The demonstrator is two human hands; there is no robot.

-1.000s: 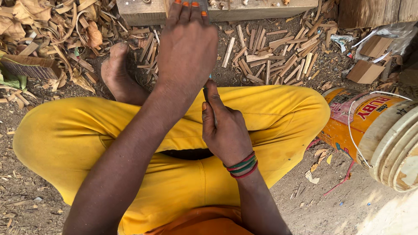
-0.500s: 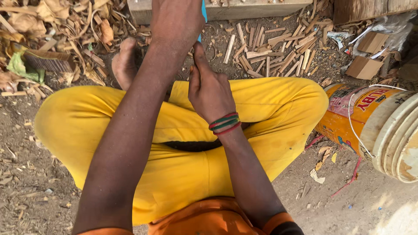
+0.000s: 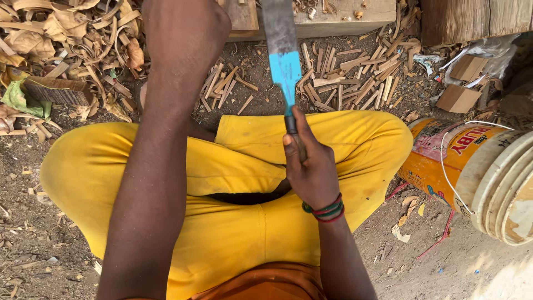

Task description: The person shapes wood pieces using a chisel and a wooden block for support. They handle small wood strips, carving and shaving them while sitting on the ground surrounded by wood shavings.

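1. blade (image 3: 280,44) w/ a long flat steel body and a blue-painted band near the handle, held upright in front of the person, over the yellow trousers (image 3: 233,166) and pointing toward the wooden block (image 3: 333,14) at top.
2. right hand (image 3: 311,166): fingers wrapped tight on the dark handle just below the blue band, thumb along the side. bead bracelets (image 3: 325,210) at the wrist.
3. left hand (image 3: 186,28): reaches fwd to the block; fingers are cut off by the frame edge, so can't tell if they're apart or closed, or on what.
4. handling, as a guess: rigid, top-heavy, metal smooth and prob slippery; edge likely sharp. take it by the handle only, close to the blade for control, never on the bare steel.
5. around: split wood sticks (image 3: 344,78) and curled shavings (image 3: 66,33) on dirt, orange bucket (image 3: 438,161) lying by the right knee.
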